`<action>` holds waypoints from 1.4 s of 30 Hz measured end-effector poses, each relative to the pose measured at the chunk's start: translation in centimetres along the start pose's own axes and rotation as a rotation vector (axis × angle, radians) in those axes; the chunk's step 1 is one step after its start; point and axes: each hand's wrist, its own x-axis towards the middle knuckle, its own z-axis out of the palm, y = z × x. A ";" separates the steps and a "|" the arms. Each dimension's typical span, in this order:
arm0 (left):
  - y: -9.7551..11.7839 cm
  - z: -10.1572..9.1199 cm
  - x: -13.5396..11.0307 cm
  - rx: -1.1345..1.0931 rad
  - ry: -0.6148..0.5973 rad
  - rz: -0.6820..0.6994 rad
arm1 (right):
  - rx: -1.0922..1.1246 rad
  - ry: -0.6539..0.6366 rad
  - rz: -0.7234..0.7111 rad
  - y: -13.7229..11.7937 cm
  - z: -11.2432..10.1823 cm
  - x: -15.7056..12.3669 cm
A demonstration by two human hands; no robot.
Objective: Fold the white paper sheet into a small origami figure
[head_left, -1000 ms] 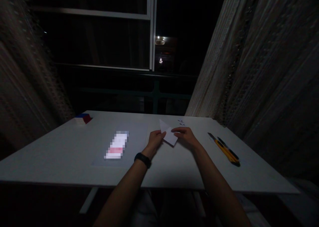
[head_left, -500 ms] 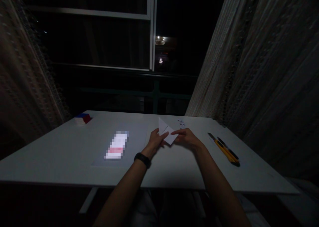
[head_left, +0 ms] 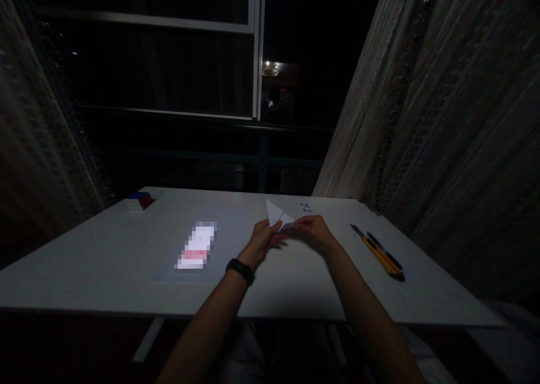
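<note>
A small folded piece of white paper (head_left: 277, 215) is held just above the white table (head_left: 105, 260), with a pointed corner sticking up. My left hand (head_left: 262, 239) pinches its left side; a black band sits on that wrist. My right hand (head_left: 312, 232) closes on the paper's right side, fingers curled over it. Both hands meet at the middle of the table.
A yellow-and-black utility knife (head_left: 377, 253) and a dark pen (head_left: 385, 251) lie to the right of my hands. A pixelated white-and-red card (head_left: 197, 245) rests on a sheet to the left. A red-and-blue cube (head_left: 138, 200) sits at the far left corner. Curtains hang on both sides.
The paper has been folded smaller; its lower flap is now covered by my fingers. My hands have drawn closer together.
</note>
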 end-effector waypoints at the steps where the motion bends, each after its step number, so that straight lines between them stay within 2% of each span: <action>1: 0.1 0.1 -0.1 -0.001 0.005 0.005 | -0.006 0.034 -0.004 0.0 0.1 0.1; 3: 0.2 0.4 -0.3 -0.001 0.013 0.031 | -0.029 0.085 0.000 -0.1 0.2 0.1; 6: 0.5 0.5 -0.5 -0.018 0.026 0.114 | -0.047 0.087 0.017 -0.4 0.0 0.0; 11: 1.4 0.3 -0.7 -0.017 0.197 0.347 | -0.009 -0.005 0.073 -0.9 -0.2 -0.4; 13: 1.6 0.1 -0.6 0.045 0.251 0.440 | -0.001 -0.052 0.094 -1.0 -0.2 -0.6; 15: 1.6 0.0 -0.4 0.157 0.264 0.476 | 0.001 -0.094 0.104 -1.2 -0.1 -0.7; 19: 0.8 -0.3 0.3 0.374 0.245 0.393 | 0.017 -0.095 0.113 -1.3 0.0 -0.7; 25: 0.2 -0.3 0.5 0.336 0.227 0.366 | 0.082 0.007 0.102 -1.4 0.2 -0.6; 30: 0.5 -0.7 0.5 0.399 0.209 0.327 | 0.057 -0.020 0.070 -1.0 0.1 -0.5; 34: 1.3 -1.2 0.4 0.435 0.262 0.407 | 0.004 -0.072 0.049 -0.5 0.0 -0.3; 36: 1.6 -1.2 0.2 0.446 0.180 0.418 | -0.014 -0.088 0.040 -0.4 0.0 -0.2; 39: 1.5 -0.8 -0.2 0.480 0.030 0.360 | -0.020 -0.090 0.043 -0.4 0.2 -0.2; 42: 0.7 -0.4 -0.2 0.493 -0.035 0.312 | -0.040 -0.063 0.034 -0.7 0.5 -0.2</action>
